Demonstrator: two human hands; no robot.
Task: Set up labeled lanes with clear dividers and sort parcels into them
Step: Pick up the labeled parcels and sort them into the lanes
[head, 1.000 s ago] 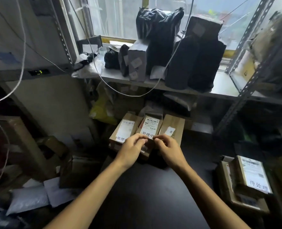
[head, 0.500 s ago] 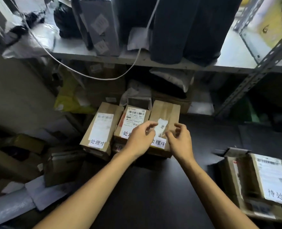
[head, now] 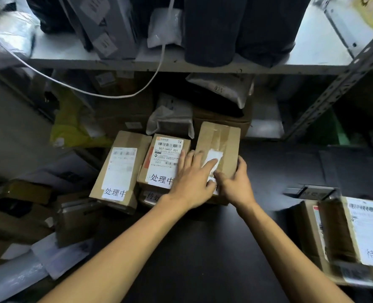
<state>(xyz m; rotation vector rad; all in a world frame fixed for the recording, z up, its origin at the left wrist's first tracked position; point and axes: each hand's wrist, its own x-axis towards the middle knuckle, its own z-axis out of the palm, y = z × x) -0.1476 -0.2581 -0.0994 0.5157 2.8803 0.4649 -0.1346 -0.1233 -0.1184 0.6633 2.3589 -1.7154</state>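
Head camera: three brown cardboard boxes lie side by side on a dark surface [head: 203, 248], just under a metal shelf [head: 71, 60]. The left box [head: 119, 171] and the middle box [head: 165, 162] each have a white paper sticker with the words 处理中 near the front edge. The right box [head: 222, 138] is the one being worked on. It has shiny clear tape down its top and a white label [head: 214, 155] that looks a bit crinkled.

The left hand [head: 193, 182] lies flat on that label, fingers straight and spread, pressing down. I think it is rubbing the sticker on so it stays. The right hand [head: 235, 186] grips the same box, thumb on top by the label and fingers curled over the right edge. That likely keeps the box from sliding while the other hand pushes. The boxes sit close together in a row, probably to make one lane with the same words.

The cardboard looks stiff and flat, with sharp corners. The surface is smooth. On the shelf stand soft black bags [head: 225, 29], and a thin white cable [head: 93, 94] hangs in a loop below it. A crumpled grey bag [head: 170, 119] sits behind the middle box. Well apart, at the right edge, another box [head: 334, 237] has a big white sticker too — its words are cut off.
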